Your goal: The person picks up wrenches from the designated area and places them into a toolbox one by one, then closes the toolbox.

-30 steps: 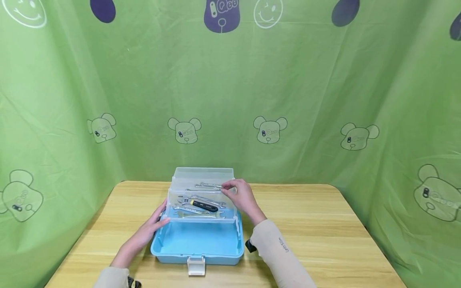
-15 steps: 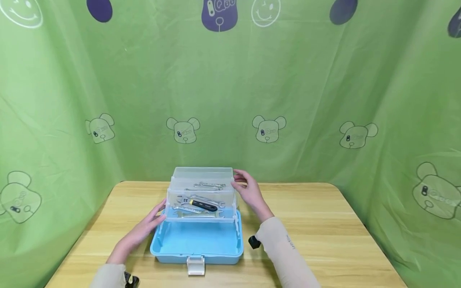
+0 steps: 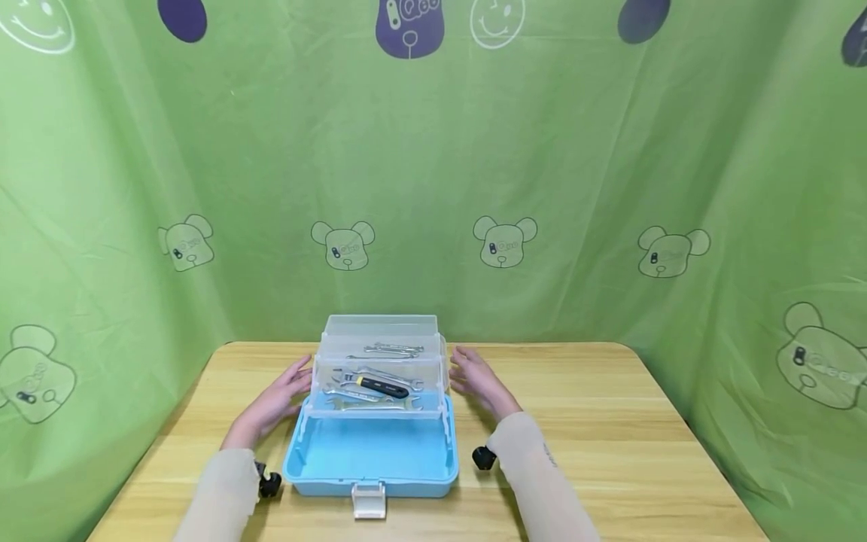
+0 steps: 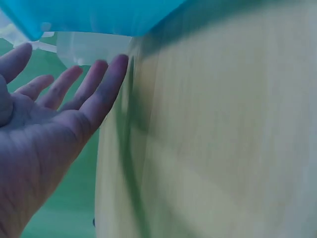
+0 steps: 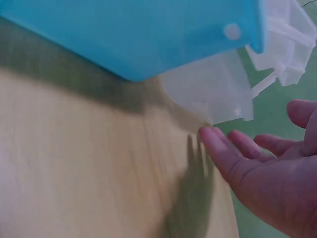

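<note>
A blue toolbox (image 3: 372,449) stands unfolded on the table, its clear trays raised in steps behind the base. In the front tray (image 3: 433,380) lie several silver wrenches (image 3: 374,405) and a tool with a black-and-yellow handle (image 3: 384,387). More small wrenches (image 3: 395,349) rest in the upper tray. My left hand (image 3: 274,399) is beside the box's left side, fingers extended and holding nothing; the left wrist view shows its palm (image 4: 44,129) turned up. At the right side, my right hand (image 3: 481,380) stays just off the trays with loosely spread fingers, also holding nothing.
The box's white latch (image 3: 369,501) hangs down at the front. A wooden table (image 3: 582,436) carries the box. Behind and around it hangs a green printed curtain (image 3: 420,173).
My right hand has come off the small wrenches in the upper tray and moved right and down beside the box. My left hand has drawn slightly away from the tray's left side.
</note>
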Demonstrator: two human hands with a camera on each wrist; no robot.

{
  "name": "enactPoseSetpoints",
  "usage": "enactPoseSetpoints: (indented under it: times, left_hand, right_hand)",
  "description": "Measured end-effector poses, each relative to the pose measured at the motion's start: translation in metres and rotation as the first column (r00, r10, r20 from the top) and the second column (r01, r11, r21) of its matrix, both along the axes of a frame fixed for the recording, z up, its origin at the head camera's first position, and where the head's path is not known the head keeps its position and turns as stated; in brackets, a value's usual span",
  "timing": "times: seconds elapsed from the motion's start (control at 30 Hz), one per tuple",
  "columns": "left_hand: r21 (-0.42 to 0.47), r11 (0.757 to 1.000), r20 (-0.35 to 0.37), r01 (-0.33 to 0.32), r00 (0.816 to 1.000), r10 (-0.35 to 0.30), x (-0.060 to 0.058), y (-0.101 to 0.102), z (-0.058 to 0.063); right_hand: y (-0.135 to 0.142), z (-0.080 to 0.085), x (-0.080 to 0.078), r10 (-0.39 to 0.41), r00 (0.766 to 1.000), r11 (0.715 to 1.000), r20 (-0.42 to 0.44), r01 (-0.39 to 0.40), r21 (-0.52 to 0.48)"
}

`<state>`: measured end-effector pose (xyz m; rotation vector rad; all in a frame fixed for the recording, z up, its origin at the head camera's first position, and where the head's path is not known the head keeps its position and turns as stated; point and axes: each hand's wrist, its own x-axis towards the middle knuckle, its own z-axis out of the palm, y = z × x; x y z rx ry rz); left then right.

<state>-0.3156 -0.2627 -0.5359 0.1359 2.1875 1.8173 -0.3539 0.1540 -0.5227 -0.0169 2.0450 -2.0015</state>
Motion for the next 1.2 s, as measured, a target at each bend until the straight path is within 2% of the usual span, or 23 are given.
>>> enactPoseSetpoints:
  times: [0.1,0.2,0.33,0.5,0.7,1.2]
  left_hand:
    - [0.019,1.000,0.001,-0.005,1.000,0.005,-0.006,0.005,-0.002]
    - [0.013,1.000,-0.027,0.011,1.000,-0.010,-0.010,0.009,-0.006]
    - [-0.007,1.000,-0.043,0.009,0.999,-0.010,-0.010,0.011,-0.009]
    - [-0.053,0.999,-0.049,0.004,0.999,-0.007,-0.009,0.013,-0.005]
    - [-0.068,0.998,-0.062,-0.002,0.998,-0.002,-0.009,0.016,-0.002]
    - [-0.049,0.999,-0.053,-0.005,0.999,0.002,-0.007,0.016,-0.002]
  right_hand:
    - [-0.001,-0.006,-0.001,0.012,1.000,1.000,0.003,-0.012,-0.023]
    - [-0.002,-0.011,0.000,0.022,1.000,1.000,-0.013,-0.022,-0.009]
    - [-0.004,-0.016,0.001,0.031,0.999,0.999,-0.043,-0.030,0.021]
    - [-0.004,-0.021,0.000,0.031,0.998,0.999,-0.045,-0.030,0.029]
    - [-0.004,-0.020,-0.002,0.055,0.997,0.998,-0.056,-0.054,0.015]
    - [-0.006,-0.014,0.001,0.030,0.998,0.998,-0.057,-0.026,0.061]
